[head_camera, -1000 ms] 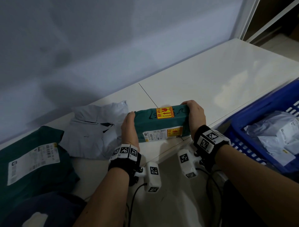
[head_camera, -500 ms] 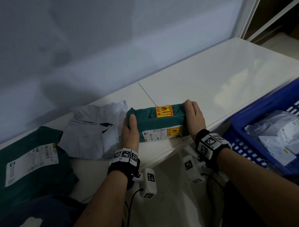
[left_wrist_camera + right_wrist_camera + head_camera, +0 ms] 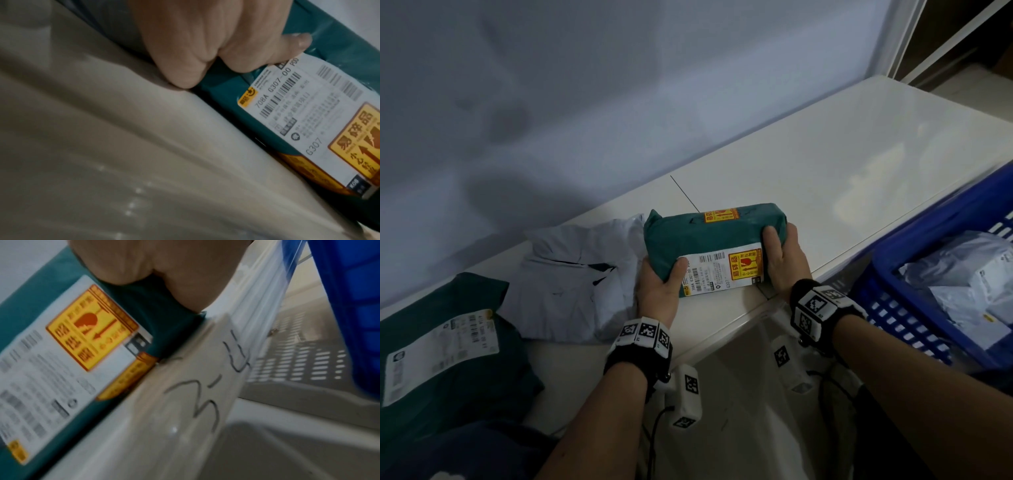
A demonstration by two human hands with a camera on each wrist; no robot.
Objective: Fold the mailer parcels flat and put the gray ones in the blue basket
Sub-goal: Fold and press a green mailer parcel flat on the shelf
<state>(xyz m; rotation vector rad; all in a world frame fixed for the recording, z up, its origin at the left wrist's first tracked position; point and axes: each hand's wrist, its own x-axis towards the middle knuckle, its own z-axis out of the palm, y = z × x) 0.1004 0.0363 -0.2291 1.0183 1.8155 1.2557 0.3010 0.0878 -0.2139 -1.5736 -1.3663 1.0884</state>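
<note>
Both hands grasp the folded green mailer parcel (image 3: pixel 709 240) by its ends at the near edge of the white table (image 3: pixel 859 164): the left hand (image 3: pixel 657 291) curls round its left end with the thumb on the white shipping label (image 3: pixel 722 270), and the right hand (image 3: pixel 786 260) wraps its right end beside the yellow fragile sticker (image 3: pixel 744 267). Just left of the left hand lies a crumpled gray mailer (image 3: pixel 578 277), with another green mailer (image 3: pixel 448 342) farther left. Right of the right hand, the blue basket (image 3: pixel 914 274) holds gray mailers (image 3: pixel 962 284).
</note>
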